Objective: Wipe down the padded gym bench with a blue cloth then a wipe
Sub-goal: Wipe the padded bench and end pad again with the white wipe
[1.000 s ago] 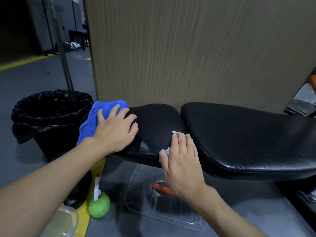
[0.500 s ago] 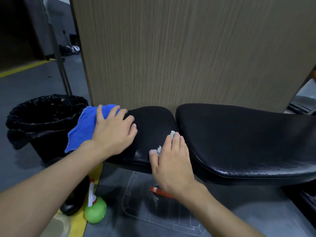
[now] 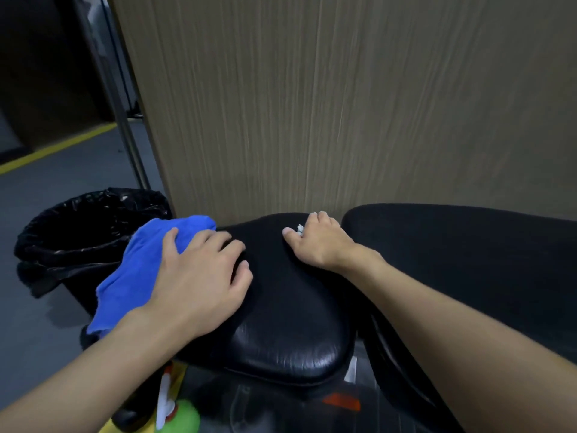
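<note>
The black padded bench has a small seat pad (image 3: 290, 326) in front of me and a longer pad (image 3: 468, 260) to its right. My left hand (image 3: 199, 273) lies flat on the seat pad's left side, partly on the blue cloth (image 3: 137, 270), which drapes over the pad's left edge. My right hand (image 3: 318, 242) presses a small white wipe (image 3: 300, 229) against the far edge of the seat pad. Most of the wipe is hidden under the palm and fingers.
A wood-grain panel (image 3: 343, 104) stands right behind the bench. A bin lined with a black bag (image 3: 78, 232) sits at the left, beside a metal pole (image 3: 125, 129). Under the bench are a green spray bottle (image 3: 184, 417) and a clear plastic tray (image 3: 249, 407).
My right hand has slid the wipe from the seat pad's near right side up to its far edge. My left hand stays on the blue cloth. The view has moved closer and over the seat pad.
</note>
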`<control>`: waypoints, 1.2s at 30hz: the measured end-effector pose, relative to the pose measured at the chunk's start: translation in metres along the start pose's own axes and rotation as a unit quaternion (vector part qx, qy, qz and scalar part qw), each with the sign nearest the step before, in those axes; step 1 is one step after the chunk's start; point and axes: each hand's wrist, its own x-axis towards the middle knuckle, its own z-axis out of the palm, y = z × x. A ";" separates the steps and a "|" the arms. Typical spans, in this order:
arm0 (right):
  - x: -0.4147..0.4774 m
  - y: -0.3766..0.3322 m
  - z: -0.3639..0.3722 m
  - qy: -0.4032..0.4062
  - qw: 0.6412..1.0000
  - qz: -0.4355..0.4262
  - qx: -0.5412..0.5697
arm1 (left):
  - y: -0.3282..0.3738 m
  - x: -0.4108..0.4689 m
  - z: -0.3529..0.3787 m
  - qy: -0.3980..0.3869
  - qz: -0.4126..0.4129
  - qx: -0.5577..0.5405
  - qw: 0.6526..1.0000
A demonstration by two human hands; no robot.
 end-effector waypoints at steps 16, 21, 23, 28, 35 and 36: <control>0.058 -0.088 0.014 -0.116 0.948 -0.259 -0.146 | 0.005 -0.003 0.012 0.041 -0.142 0.014 0.989; 0.043 -0.063 0.007 -0.094 0.940 -0.296 -0.144 | 0.004 -0.005 0.005 0.018 -0.124 0.021 0.992; 0.035 -0.045 0.005 -0.065 0.942 -0.303 -0.126 | 0.006 -0.004 0.000 -0.002 -0.120 -0.002 0.993; 0.009 -0.002 -0.006 -0.037 0.943 -0.328 0.041 | 0.027 -0.001 -0.010 0.032 -0.072 -0.053 0.995; -0.079 0.062 -0.055 0.093 0.958 -0.270 0.026 | 0.081 0.024 -0.009 0.075 0.004 -0.171 0.982; -0.092 0.068 -0.061 0.046 0.970 -0.237 -0.026 | 0.089 0.029 -0.009 0.066 0.006 -0.194 0.979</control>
